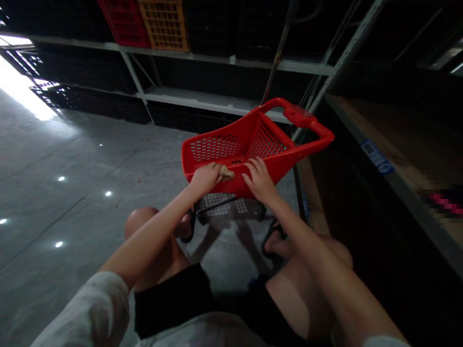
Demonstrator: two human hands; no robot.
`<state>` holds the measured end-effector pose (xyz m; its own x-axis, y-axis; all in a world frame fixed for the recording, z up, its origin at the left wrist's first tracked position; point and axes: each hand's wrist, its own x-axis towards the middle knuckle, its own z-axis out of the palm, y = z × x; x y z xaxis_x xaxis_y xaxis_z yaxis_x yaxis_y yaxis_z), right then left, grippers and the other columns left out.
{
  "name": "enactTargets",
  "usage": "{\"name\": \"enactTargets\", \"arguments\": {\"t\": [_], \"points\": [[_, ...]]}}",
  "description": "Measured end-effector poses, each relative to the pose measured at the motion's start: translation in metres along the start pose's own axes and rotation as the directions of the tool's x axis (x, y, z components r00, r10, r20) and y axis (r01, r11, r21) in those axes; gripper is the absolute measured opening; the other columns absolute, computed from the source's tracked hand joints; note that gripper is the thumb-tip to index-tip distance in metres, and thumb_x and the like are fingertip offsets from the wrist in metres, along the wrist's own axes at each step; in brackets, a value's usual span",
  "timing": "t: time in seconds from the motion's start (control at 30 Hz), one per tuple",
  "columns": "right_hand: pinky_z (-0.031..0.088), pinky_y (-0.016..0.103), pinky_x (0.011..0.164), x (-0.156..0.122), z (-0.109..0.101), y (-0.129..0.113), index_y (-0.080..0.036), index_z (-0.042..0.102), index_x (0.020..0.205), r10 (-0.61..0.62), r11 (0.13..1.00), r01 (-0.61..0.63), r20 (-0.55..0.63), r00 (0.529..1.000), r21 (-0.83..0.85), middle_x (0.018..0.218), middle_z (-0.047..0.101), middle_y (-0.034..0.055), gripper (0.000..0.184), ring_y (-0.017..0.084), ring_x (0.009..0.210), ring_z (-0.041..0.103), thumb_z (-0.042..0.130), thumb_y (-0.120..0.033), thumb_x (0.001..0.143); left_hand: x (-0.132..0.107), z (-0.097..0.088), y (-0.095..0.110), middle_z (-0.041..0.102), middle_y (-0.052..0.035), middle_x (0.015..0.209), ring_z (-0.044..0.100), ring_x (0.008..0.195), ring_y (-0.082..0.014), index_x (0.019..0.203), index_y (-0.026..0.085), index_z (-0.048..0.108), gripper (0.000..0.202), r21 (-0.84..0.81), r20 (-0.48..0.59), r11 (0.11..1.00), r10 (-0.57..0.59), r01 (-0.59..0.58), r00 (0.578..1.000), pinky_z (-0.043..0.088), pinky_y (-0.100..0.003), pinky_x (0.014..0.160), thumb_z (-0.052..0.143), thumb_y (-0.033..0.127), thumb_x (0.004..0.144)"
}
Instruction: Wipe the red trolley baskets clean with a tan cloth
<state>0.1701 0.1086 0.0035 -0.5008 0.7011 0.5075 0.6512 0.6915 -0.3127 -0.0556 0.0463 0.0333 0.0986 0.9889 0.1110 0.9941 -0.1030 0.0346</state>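
Note:
A red plastic shopping basket [231, 144] on a wheeled frame stands on the floor in front of my knees, its handle [307, 120] toward the right. My left hand [205, 177] is closed on a small beige cloth-like wad [226, 172] at the basket's near rim. My right hand [259, 179] rests on the same rim just right of the wad, fingers stretched out and together. A grey perforated lower tray [224, 205] shows under the basket.
Metal shelving [217, 99] with dark crates runs along the back; red [125, 21] and orange crates [166, 24] sit on top. A wooden shelf [390, 144] with a blue label lies close at right. Grey polished floor [65, 193] spreads left.

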Motion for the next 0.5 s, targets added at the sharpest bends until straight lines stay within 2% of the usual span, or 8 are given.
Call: {"name": "enactTargets", "arguments": {"t": [0.07, 0.17, 0.23, 0.3, 0.4, 0.47, 0.5], "points": [[0.03, 0.054, 0.127, -0.002, 0.023, -0.009, -0.021, 0.057, 0.141, 0.047, 0.979, -0.041, -0.026, 0.999, 0.197, 0.149, 0.057, 0.0117, 0.045, 0.03, 0.152, 0.034, 0.049, -0.037, 0.1, 0.019, 0.0, 0.024, 0.066, -0.0124, 0.134, 0.069, 0.113, -0.026, 0.14, 0.018, 0.055, 0.042, -0.048, -0.011, 0.998, 0.051, -0.051, 0.999, 0.055, -0.033, 0.089, 0.054, 0.033, 0.101], [0.035, 0.052, 0.125, 0.0, 0.043, -0.009, -0.024, 0.053, 0.144, 0.204, 0.891, -0.144, -0.097, 0.974, 0.431, 0.148, 0.055, 0.0122, 0.049, 0.028, 0.145, 0.044, 0.054, -0.036, 0.096, 0.044, 0.004, 0.037, 0.066, -0.0119, 0.14, 0.069, 0.118, -0.0267, 0.146, 0.02, 0.053, 0.049, -0.162, -0.037, 0.983, 0.078, -0.083, 0.996, 0.056, -0.034, 0.095, 0.059, 0.031, 0.099], [0.04, 0.047, 0.122, 0.003, 0.05, -0.006, -0.026, 0.055, 0.142, 0.293, 0.813, -0.175, -0.13, 0.947, 0.555, 0.148, 0.052, 0.0119, 0.051, 0.026, 0.14, 0.05, 0.061, -0.034, 0.091, 0.057, 0.007, 0.03, 0.065, -0.0122, 0.143, 0.067, 0.123, -0.0281, 0.15, 0.02, 0.051, 0.057, -0.267, -0.044, 0.954, 0.13, -0.137, 0.991, 0.054, -0.037, 0.101, 0.064, 0.031, 0.096], [0.043, 0.043, 0.118, 0.008, 0.054, -0.003, -0.027, 0.06, 0.134, 0.326, 0.745, -0.17, -0.129, 0.937, 0.645, 0.142, 0.055, 0.0106, 0.05, 0.024, 0.135, 0.054, 0.068, -0.031, 0.085, 0.066, 0.009, 0.016, 0.064, -0.0122, 0.146, 0.065, 0.128, -0.0289, 0.151, 0.02, 0.051, 0.063, -0.391, -0.034, 0.891, 0.237, -0.231, 0.971, 0.051, -0.041, 0.108, 0.069, 0.033, 0.092], [0.049, 0.04, 0.109, 0.021, 0.055, 0.006, -0.025, 0.068, 0.111, 0.336, 0.7, -0.183, -0.092, 0.937, 0.691, 0.118, 0.067, 0.0067, 0.03, 0.023, 0.118, 0.064, 0.067, -0.023, 0.081, 0.075, 0.011, -0.007, 0.055, -0.0106, 0.156, 0.057, 0.14, -0.0265, 0.156, 0.023, 0.046, 0.075, -0.599, -0.033, 0.729, 0.389, -0.33, 0.921, 0.044, -0.041, 0.118, 0.072, 0.04, 0.088], [0.052, 0.038, 0.102, 0.033, 0.048, 0.024, -0.024, 0.069, 0.096, 0.378, 0.721, -0.21, -0.121, 0.918, 0.66, 0.105, 0.07, 0.0052, 0.018, 0.022, 0.107, 0.067, 0.064, -0.021, 0.079, 0.08, 0.013, -0.016, 0.046, -0.0099, 0.163, 0.048, 0.148, -0.0245, 0.16, 0.023, 0.041, 0.08, -0.686, -0.046, 0.669, 0.353, -0.286, 0.935, 0.039, -0.039, 0.123, 0.07, 0.043, 0.088], [0.052, 0.037, 0.1, 0.039, 0.041, 0.038, -0.023, 0.069, 0.093, 0.426, 0.745, -0.235, -0.174, 0.888, 0.624, 0.104, 0.07, 0.0055, 0.016, 0.022, 0.105, 0.067, 0.062, -0.02, 0.079, 0.081, 0.015, -0.018, 0.045, -0.0101, 0.163, 0.047, 0.149, -0.0244, 0.16, 0.022, 0.041, 0.079, -0.707, -0.037, 0.668, 0.295, -0.234, 0.955, 0.038, -0.039, 0.123, 0.067, 0.045, 0.089]]}}
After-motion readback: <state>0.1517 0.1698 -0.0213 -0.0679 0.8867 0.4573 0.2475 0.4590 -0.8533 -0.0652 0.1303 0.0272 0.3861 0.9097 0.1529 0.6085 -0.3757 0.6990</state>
